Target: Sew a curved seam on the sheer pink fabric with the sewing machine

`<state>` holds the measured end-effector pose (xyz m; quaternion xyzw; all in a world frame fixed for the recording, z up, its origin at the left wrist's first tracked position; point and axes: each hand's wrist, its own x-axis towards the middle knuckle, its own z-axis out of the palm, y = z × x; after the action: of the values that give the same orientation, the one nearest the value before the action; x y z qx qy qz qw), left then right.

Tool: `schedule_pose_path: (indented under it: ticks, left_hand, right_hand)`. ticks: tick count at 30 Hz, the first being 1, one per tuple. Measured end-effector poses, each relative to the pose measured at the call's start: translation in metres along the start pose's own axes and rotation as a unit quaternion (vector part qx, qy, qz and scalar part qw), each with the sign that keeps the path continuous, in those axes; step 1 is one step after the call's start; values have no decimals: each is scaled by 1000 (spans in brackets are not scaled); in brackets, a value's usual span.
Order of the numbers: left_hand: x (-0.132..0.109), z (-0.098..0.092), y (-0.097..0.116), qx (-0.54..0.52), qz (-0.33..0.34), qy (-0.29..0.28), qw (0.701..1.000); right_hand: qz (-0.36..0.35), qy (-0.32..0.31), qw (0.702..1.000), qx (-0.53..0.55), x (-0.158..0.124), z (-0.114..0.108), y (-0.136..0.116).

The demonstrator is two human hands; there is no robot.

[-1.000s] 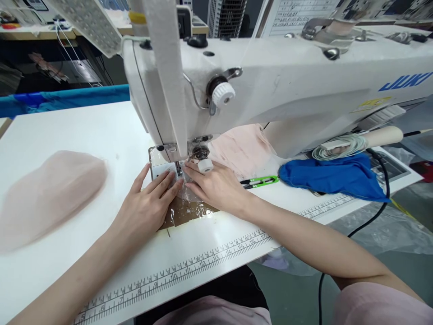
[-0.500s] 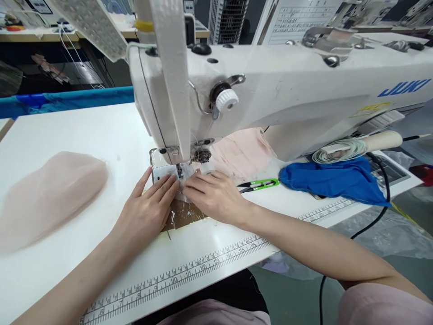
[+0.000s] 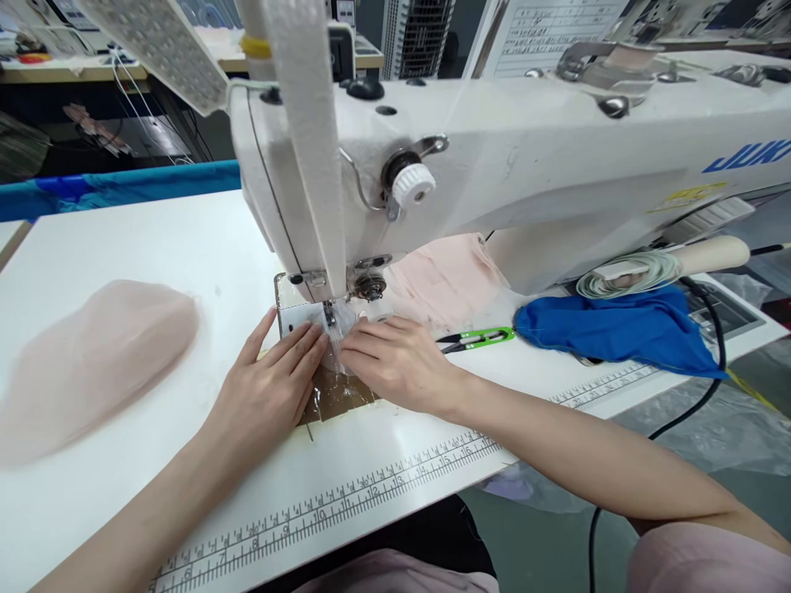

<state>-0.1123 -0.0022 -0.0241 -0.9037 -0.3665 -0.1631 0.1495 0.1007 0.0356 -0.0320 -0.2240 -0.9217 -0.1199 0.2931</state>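
My left hand [image 3: 265, 380] lies flat with fingers stretched, just left of the presser foot [image 3: 329, 313] of a white sewing machine [image 3: 525, 148]. Its fingertips rest at the edge of a small piece of thin, sheer whitish fabric [image 3: 334, 354]. On the other side of the foot, my right hand [image 3: 404, 362] is closed, its curled fingers pinching that fabric. The fabric's far end runs under the foot; my fingers hide part of it. Behind my right hand lies folded pale pink fabric [image 3: 448, 280].
A sheer pink cut piece [image 3: 105, 362] lies on the table at left. Green thread snips [image 3: 488, 336], a blue cloth [image 3: 618, 333] and a coil of pale green cord [image 3: 630, 273] are at right. A printed ruler [image 3: 321, 517] runs along the front edge.
My right hand has shifted very slightly right and toward me, still pinching the sheer fabric. The left hand stays almost in place. The camera view has moved a little.
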Motion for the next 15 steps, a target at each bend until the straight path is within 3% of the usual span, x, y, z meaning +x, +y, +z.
schedule_pose_path:
  ticks: [15]
  left_hand:
    - [-1, 1, -1, -1, -6, -1, 1000]
  right_hand:
    - [7, -2, 1000, -9, -1, 0, 2]
